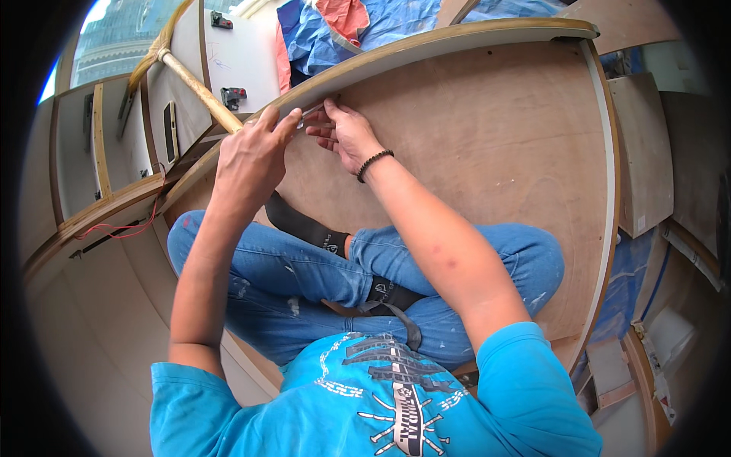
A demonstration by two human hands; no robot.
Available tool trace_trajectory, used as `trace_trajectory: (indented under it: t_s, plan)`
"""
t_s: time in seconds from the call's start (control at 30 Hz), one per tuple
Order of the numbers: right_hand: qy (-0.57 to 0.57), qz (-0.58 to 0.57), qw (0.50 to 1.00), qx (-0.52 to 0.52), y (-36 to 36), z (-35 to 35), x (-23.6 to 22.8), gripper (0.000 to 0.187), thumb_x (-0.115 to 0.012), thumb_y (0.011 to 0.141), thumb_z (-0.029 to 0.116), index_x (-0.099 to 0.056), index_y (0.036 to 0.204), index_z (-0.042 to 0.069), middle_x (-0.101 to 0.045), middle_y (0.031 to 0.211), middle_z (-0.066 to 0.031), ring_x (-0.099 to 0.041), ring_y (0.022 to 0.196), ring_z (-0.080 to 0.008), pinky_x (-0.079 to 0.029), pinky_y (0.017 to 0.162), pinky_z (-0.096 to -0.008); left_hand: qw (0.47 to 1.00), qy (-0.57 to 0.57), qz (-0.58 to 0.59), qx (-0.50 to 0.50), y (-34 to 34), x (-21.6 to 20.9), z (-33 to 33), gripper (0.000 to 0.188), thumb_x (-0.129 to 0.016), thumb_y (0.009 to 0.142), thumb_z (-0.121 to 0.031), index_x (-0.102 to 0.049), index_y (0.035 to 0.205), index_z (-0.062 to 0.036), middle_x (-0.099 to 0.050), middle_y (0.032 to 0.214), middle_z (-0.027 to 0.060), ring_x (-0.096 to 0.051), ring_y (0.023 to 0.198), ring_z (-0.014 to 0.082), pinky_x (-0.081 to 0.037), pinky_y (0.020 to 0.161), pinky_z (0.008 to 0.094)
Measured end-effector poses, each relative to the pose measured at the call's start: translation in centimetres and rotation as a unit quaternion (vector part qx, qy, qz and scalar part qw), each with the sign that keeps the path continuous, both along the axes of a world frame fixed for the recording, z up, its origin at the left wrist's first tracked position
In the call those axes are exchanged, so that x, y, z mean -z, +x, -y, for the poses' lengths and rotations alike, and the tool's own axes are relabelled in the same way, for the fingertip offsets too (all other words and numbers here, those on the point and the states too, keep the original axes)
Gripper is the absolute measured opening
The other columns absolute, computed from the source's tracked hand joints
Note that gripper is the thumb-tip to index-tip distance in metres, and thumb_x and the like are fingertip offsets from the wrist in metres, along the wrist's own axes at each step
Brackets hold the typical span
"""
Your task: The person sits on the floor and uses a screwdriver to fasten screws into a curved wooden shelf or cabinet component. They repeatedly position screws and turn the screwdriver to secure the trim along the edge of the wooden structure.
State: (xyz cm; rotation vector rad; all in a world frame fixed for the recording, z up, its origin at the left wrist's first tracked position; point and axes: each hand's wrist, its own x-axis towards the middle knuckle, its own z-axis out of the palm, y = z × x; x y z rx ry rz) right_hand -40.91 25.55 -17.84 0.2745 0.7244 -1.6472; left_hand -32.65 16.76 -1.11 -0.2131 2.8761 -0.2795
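Observation:
I sit cross-legged on a large brown wooden panel with a raised, curved rim. At the rim's inner side, my left hand is closed with its fingers curled. A small, thin, shiny piece shows between its fingertips and my right hand; its kind cannot be made out. My right hand, palm partly up, pinches around the far end of that piece against the rim, its lower fingers loosely curled. A broom has its handle running down behind my left hand; whether the hand touches it is hidden.
White cabinet panels with black-and-red fittings stand at the far left. A red wire hangs along a wooden edge there. Blue tarpaulin lies beyond the rim. Loose boards lean at the right.

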Motion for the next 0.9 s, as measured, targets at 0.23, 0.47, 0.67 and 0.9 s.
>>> trace_trajectory:
  t_s: [0.23, 0.47, 0.67, 0.9]
  plan:
    - [-0.125, 0.125, 0.981, 0.084, 0.6, 0.6, 0.5, 0.032, -0.045, 0.113, 0.034, -0.065, 0.121, 0.01, -0.074, 0.11, -0.0038, -0.068, 0.099, -0.0161, -0.054, 0.09, -0.0358, 0.991, 0.087, 0.054, -0.081, -3.6, -1.0, -0.8, 0.031, -0.067, 0.095, -0.017, -0.071, 0.123, -0.0045, -0.074, 0.094, 0.0196, -0.074, 0.085, 0.0361, -0.058, 0.077, 0.0466]
    - [-0.094, 0.133, 0.982, 0.094, -0.1, 1.8, 0.5, 0.029, -0.05, 0.112, 0.025, -0.068, 0.112, 0.002, -0.07, 0.108, -0.0066, -0.066, 0.099, -0.0181, -0.056, 0.095, -0.0351, 0.894, 0.284, 0.051, -0.343, -4.7, -0.7, 2.2, 0.044, -0.069, 0.099, -0.035, -0.074, 0.098, 0.0092, -0.073, 0.084, 0.0264, -0.073, 0.079, 0.037, -0.056, 0.072, 0.0422]
    - [-0.077, 0.119, 0.984, 0.104, -0.2, 1.8, 0.8, 0.024, -0.051, 0.111, 0.024, -0.066, 0.112, 0.006, -0.072, 0.103, -0.0064, -0.067, 0.091, -0.0171, -0.057, 0.086, -0.0355, 0.987, -0.002, 0.132, 0.088, -2.8, -2.8, 1.4, 0.046, -0.072, 0.095, -0.03, -0.058, 0.128, -0.002, -0.066, 0.101, 0.0161, -0.071, 0.093, 0.0323, -0.056, 0.077, 0.0443]
    - [-0.089, 0.139, 0.979, 0.123, 0.4, 1.9, 0.5, 0.019, -0.057, 0.109, 0.025, -0.068, 0.109, 0.009, -0.071, 0.101, -0.0044, -0.066, 0.091, -0.0169, -0.056, 0.084, -0.0347, 0.884, 0.279, 0.17, -0.333, -6.3, -1.8, 3.7, 0.051, -0.054, 0.104, -0.037, -0.068, 0.084, 0.0081, -0.053, 0.056, 0.0093, -0.055, 0.053, 0.0227, -0.048, 0.058, 0.042]
